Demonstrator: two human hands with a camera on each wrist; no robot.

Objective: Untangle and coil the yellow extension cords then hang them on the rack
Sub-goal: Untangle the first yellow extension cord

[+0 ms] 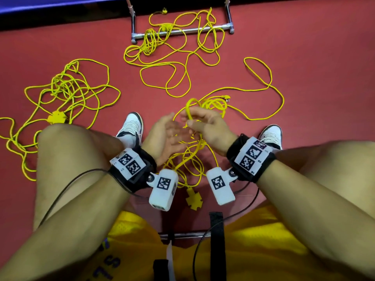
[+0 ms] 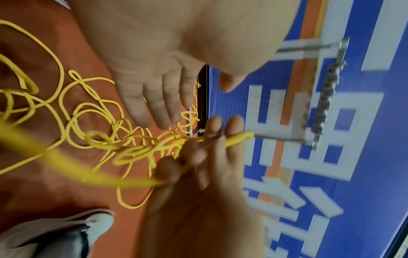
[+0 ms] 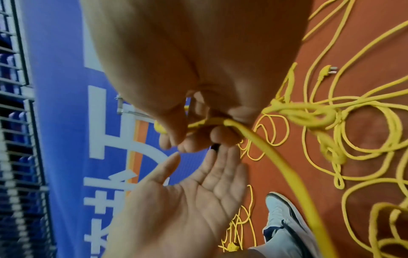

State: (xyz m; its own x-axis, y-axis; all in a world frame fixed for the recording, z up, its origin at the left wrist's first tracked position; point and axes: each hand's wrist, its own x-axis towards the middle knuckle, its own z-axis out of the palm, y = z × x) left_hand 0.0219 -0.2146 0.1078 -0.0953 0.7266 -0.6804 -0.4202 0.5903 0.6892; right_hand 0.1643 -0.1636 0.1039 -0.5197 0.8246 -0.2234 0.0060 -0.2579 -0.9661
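A red matte floor [image 1: 304, 47] carries three loose tangles of thin yellow extension cord: one at left [image 1: 67, 88], one at upper centre [image 1: 172, 47] draped over a chrome tubular rack base [image 1: 182, 31], one at centre [image 1: 261, 90]. Two white sneakers [image 1: 133, 123] stand on it.

The left hand [image 2: 154, 83] hangs flat, fingers straight, above tangled yellow cords [image 2: 92, 111] strewn across the red floor [image 2: 44, 192]. Below it, the right hand [image 2: 198, 183] pinches one cord [image 2: 238, 137] between thumb and fingers. A shoe [image 2: 97, 225] shows near the lower left corner.
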